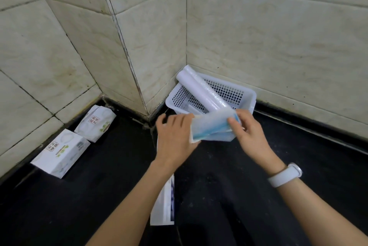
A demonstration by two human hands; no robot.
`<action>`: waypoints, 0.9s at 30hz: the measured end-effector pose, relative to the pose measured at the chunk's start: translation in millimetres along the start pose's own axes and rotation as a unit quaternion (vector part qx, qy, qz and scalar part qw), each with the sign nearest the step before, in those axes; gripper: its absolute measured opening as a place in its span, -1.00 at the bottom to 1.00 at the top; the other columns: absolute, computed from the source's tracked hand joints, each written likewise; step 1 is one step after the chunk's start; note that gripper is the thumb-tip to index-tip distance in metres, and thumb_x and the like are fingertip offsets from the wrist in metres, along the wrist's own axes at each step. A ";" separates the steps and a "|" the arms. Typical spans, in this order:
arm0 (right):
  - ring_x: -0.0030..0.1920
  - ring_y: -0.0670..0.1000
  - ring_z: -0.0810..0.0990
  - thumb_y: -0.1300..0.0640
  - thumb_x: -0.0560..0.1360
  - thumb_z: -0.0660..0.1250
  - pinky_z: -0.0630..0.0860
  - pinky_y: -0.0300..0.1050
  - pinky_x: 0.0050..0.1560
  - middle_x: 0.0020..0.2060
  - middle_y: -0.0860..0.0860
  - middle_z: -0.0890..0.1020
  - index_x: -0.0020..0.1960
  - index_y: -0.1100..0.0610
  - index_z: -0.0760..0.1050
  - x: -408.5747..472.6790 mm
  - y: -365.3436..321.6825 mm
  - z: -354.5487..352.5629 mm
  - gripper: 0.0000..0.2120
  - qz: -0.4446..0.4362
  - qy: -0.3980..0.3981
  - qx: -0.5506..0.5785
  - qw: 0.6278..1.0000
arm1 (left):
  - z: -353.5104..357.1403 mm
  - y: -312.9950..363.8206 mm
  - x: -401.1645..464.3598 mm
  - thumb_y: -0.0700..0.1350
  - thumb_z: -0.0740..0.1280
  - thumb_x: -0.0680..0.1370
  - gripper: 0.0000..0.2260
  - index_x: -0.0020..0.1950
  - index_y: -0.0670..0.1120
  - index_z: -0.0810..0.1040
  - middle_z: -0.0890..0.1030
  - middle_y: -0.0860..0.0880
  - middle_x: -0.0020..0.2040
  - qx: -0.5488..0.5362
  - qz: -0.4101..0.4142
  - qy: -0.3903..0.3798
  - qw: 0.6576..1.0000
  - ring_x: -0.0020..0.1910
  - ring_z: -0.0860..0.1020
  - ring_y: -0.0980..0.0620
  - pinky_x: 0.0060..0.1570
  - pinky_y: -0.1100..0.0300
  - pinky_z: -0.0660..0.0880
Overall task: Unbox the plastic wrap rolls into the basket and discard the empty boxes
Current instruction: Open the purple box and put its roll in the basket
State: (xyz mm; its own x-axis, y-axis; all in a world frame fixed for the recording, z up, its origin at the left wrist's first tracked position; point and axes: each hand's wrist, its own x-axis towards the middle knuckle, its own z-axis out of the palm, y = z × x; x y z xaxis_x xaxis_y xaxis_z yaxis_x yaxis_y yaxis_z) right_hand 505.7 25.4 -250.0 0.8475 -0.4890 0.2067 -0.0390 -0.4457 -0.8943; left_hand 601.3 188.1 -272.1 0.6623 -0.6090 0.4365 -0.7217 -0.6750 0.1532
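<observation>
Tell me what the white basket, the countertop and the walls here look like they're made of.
Basket: probably moulded plastic, white and slightly glossy, its walls a grid of small holes. Countertop: seemingly polished stone or a similar composite, black with faint specks and soft reflections. Walls: glazed ceramic tile, cream with marble-like veining and dark grout lines.
</observation>
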 end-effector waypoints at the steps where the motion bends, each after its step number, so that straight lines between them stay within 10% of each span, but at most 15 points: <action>1: -0.23 -0.26 0.49 0.21 0.53 0.21 0.40 -0.52 -0.23 -0.15 0.03 0.51 -0.06 0.07 0.47 3.6 0.1 0.6 -0.91 0.009 0.014 0.044 0.999 | -2.8 -9.0 1.2 0.15 0.47 0.24 -0.49 0.09 -0.05 0.50 0.64 -0.04 -0.04 0.023 -0.020 0.007 1.000 -0.06 0.59 -0.08 0.13 -0.14 0.38; 7: -0.15 -0.05 0.60 0.20 0.54 0.19 0.60 -0.27 -0.36 -0.10 -0.05 0.56 -0.04 -0.05 0.49 14.2 21.4 5.1 -0.82 0.095 0.056 0.196 0.974 | -12.8 -71.6 -18.7 0.04 0.52 0.24 -0.43 0.16 -0.12 0.45 0.59 -0.20 0.06 0.087 -0.190 -0.018 0.978 0.07 0.53 -0.24 0.24 -0.31 0.21; 11: 0.02 0.03 0.59 0.19 0.52 0.22 0.64 -0.20 -0.18 -0.03 -0.10 0.56 -0.02 -0.13 0.53 13.4 37.3 14.7 -0.77 0.099 0.060 0.198 0.973 | -9.9 -90.9 -39.0 0.13 0.48 0.28 -0.30 0.32 -0.06 0.32 0.43 -0.21 0.31 0.100 -0.221 -0.182 0.953 0.29 0.37 -0.22 0.33 -0.36 0.05; 15: -0.04 -0.04 0.64 0.26 0.50 0.24 0.60 -0.13 0.04 -0.07 -0.06 0.60 -0.14 -0.22 0.57 11.0 39.3 33.6 -0.64 0.084 0.016 0.178 0.980 | 6.2 -85.2 -43.2 0.30 0.25 0.40 -0.33 0.43 0.06 0.21 0.05 -0.10 0.54 0.036 -0.219 -0.255 0.941 0.52 -0.08 -0.10 0.37 -0.27 -0.31; 18: 0.03 -0.11 0.58 0.37 0.46 0.26 0.52 -0.19 0.14 -0.04 -0.14 0.59 -0.11 -0.16 0.55 11.1 35.1 44.6 -0.59 0.048 -0.016 0.153 0.987 | 10.6 -66.1 -26.9 0.19 0.22 0.49 -0.51 0.35 0.00 0.39 0.22 -0.05 0.50 -0.166 -0.241 -0.179 0.939 0.50 0.09 0.01 0.43 0.02 -0.13; 21: 0.08 -0.24 0.51 0.49 0.41 0.24 0.43 -0.39 0.11 0.04 -0.10 0.55 -0.07 -0.08 0.53 15.3 27.4 53.2 -0.55 -0.016 -0.047 0.118 0.992 | 9.4 -47.0 -2.1 0.14 0.23 0.50 -0.55 0.33 -0.04 0.40 0.49 -0.04 0.32 -0.461 -0.372 -0.142 0.793 0.19 0.48 0.10 0.21 0.28 0.36; 25: 0.17 -0.21 0.47 0.51 0.39 0.20 0.39 -0.39 0.16 0.12 -0.03 0.51 -0.02 -0.03 0.52 20.6 20.4 64.0 -0.55 -0.081 -0.138 0.088 0.983 | 18.5 -39.0 25.3 0.09 0.23 0.52 -0.59 0.28 -0.09 0.42 0.58 -0.12 0.13 -0.701 -0.484 -0.184 0.490 0.06 0.59 -0.05 0.04 0.07 0.53; 27: 0.25 -0.20 0.43 0.45 0.38 0.17 0.35 -0.36 0.25 0.21 -0.06 0.47 0.04 0.04 0.54 23.7 24.8 65.2 -0.58 -0.106 -0.204 0.043 0.972 | 26.5 -38.8 33.2 -0.07 0.24 0.54 -0.63 0.28 -0.23 0.43 0.60 -0.16 0.03 -0.743 -0.495 -0.138 0.429 0.02 0.58 -0.10 0.00 0.03 0.54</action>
State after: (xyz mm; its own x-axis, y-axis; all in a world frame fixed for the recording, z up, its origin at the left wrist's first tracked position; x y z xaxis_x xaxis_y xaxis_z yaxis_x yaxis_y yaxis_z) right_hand 559.3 51.6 -293.1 0.9717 -0.0478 0.2315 0.1891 -0.4306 -0.8825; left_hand 656.6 183.0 -287.1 0.6432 -0.4954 -0.5839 0.7443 0.2256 0.6285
